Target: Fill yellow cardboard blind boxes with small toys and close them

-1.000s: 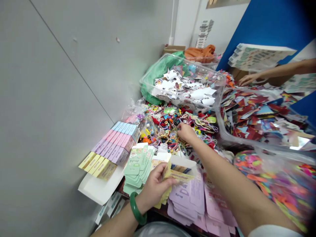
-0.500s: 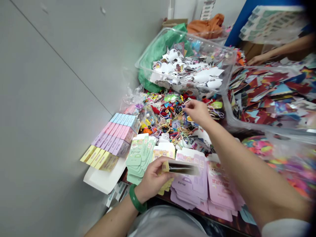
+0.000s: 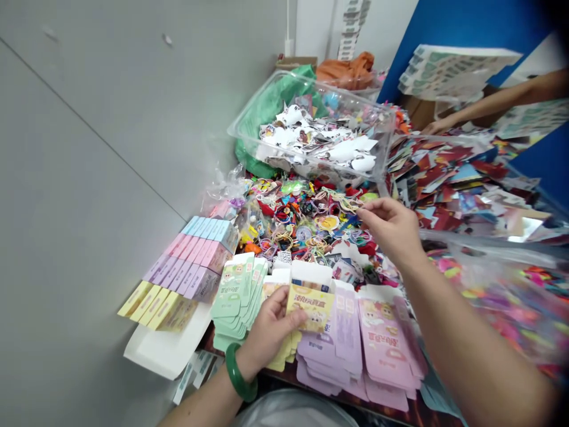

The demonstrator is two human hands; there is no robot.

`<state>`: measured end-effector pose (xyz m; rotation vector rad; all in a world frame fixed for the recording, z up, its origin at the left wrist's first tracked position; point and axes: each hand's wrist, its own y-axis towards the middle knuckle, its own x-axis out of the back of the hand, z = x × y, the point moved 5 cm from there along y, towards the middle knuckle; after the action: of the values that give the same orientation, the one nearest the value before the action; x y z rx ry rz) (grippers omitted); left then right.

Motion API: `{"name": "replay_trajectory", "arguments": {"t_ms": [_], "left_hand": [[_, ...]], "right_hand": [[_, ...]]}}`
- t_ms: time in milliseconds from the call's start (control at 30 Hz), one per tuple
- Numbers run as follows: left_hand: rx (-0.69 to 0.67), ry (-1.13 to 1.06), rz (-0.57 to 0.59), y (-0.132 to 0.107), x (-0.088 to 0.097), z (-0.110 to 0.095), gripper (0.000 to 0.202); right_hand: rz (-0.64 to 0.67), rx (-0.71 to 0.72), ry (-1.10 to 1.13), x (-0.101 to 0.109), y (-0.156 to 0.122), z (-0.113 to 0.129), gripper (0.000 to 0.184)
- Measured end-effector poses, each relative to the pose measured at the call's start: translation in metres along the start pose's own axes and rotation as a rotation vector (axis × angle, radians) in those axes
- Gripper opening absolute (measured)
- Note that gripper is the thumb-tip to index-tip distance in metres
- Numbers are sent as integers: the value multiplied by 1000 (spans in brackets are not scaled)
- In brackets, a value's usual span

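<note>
Carton (image 3: 311,307), yellow and printed, sits pinched in my left hand (image 3: 267,332), thumb pressed on its lower front, fingers curled behind it. I hold it low over the counter (image 3: 284,373) with the print facing me, probably so I can read that face. Jade bangle (image 3: 237,370) on that wrist. My right hand (image 3: 391,228) reaches out over a heap of elastic hair ties and small plastic trinkets (image 3: 306,216) at mid-frame, its fingers (image 3: 362,209) drawn close at the heap's edge; I cannot tell whether they hold anything. Flat mint-green cartons (image 3: 235,296) fan out just left of the yellow one, with lilac cartons (image 3: 329,356) and pink cartons (image 3: 382,338) at lower right, each colour overlapped in its own stack, likely to keep kinds apart and within reach. Folded boxes (image 3: 178,267) lie in colour rows on a white board (image 3: 164,350) against the grey wall (image 3: 89,148). Clear tub (image 3: 311,124) of white paper scraps at upper middle; a second tub (image 3: 448,178) of red and mixed scraps to its right. Another person's hand (image 3: 438,126) reaches in at upper right, beneath a sheaf of printed sheets (image 3: 457,71).
</note>
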<state>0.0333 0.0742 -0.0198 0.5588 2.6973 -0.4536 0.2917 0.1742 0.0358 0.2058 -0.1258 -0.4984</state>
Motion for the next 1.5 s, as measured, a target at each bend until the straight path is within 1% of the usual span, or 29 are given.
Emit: {"name": "replay_trajectory", "arguments": {"t_ms": [100, 167, 200, 267, 333, 400, 467, 600, 667, 767, 833, 900, 967, 1033, 1067, 1200, 1267, 1333, 1433, 1500], "left_hand": [[-34, 32, -8, 1, 3, 0, 38], [-63, 73, -21, 1, 4, -1, 37], [-77, 100, -28, 0, 5, -2, 37], [-112, 165, -36, -1, 5, -3, 35], [-156, 236, -33, -2, 6, -4, 32], [-183, 290, -19, -3, 5, -3, 30], [-179, 313, 2, -5, 4, 0, 30], [-171, 310, 37, -5, -3, 3, 31], [-178, 304, 44, -4, -6, 1, 30], [-181, 305, 19, -3, -5, 0, 31], [-180, 341, 0, -2, -4, 0, 31], [-184, 393, -6, -2, -3, 2, 29], [-197, 426, 2, -3, -5, 3, 28], [-211, 429, 6, -4, -9, 4, 27], [-212, 424, 3, -4, -12, 4, 28], [-185, 361, 17, -4, -23, 10, 28], [-179, 324, 47, -2, -29, 17, 30], [-179, 323, 73, 2, -32, 24, 32], [-200, 440, 87, 8, -35, 31, 32], [-224, 563, 99, 10, -37, 31, 31]], "right_hand": [[-42, -101, 255, 9, -27, 23, 16], [-18, -87, 388, 15, -54, 44, 14], [20, -55, 392, 18, -69, 55, 10], [53, 28, 332, 24, -98, 70, 3], [70, 142, 222, 28, -121, 79, 7], [89, 270, 120, 27, -137, 81, 13], [107, 362, 48, 21, -148, 76, 16], [178, 413, -65, 2, -160, 61, 19], [198, 458, -152, -4, -163, 57, 18], [209, 506, -280, -3, -163, 55, 15], [220, 493, -329, 0, -161, 52, 12], [217, 399, -330, 4, -158, 47, 8], [227, 190, -234, 8, -154, 37, 5], [266, -55, -54, 10, -153, 25, 11], [277, -155, 41, 11, -154, 20, 14], [299, -423, 306, 16, -160, 12, 24], [333, -528, 401, 17, -163, 9, 30], [343, -594, 484, 19, -165, 6, 33], [325, -663, 560, 22, -163, -7, 36], [319, -687, 570, 23, -162, -17, 34]]}}
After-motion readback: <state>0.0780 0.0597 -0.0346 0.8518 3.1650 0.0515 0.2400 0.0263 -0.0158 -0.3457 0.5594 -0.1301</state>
